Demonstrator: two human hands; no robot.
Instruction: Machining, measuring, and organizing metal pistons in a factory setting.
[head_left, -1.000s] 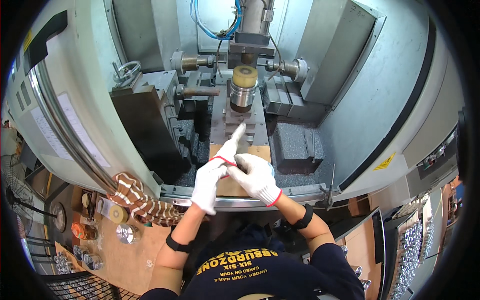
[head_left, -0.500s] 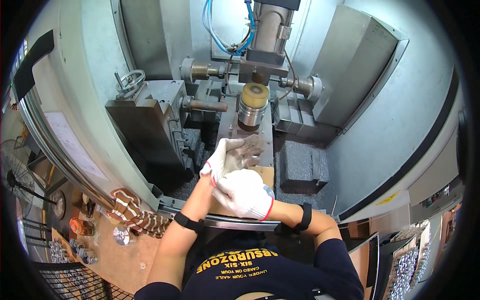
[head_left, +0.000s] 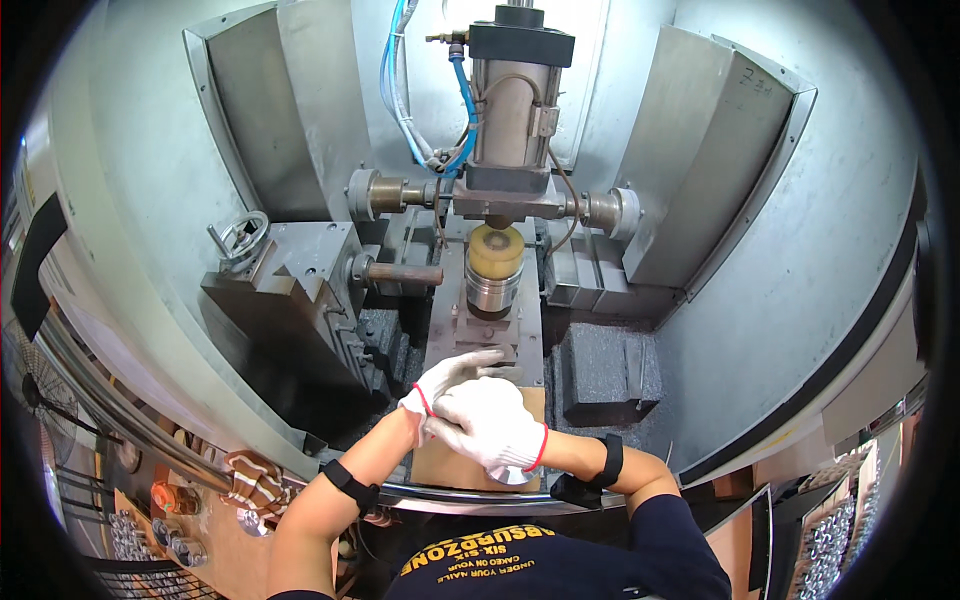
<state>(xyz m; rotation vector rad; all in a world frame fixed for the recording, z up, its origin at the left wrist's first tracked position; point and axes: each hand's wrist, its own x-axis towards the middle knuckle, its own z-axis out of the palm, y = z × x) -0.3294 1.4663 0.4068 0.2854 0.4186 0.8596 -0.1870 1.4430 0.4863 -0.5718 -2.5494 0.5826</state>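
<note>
White knit gloves with red cuffs, black elbow bands, dark navy shirt

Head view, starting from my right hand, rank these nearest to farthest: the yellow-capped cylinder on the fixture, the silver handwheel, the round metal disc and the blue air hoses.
1. Round metal disc: just under the right hand, at the near edge.
2. Yellow-capped cylinder: straight ahead, on the fixture.
3. Silver handwheel: ahead and off to the left.
4. Blue air hoses: farthest, up at the back beside the vertical cylinder.
</note>
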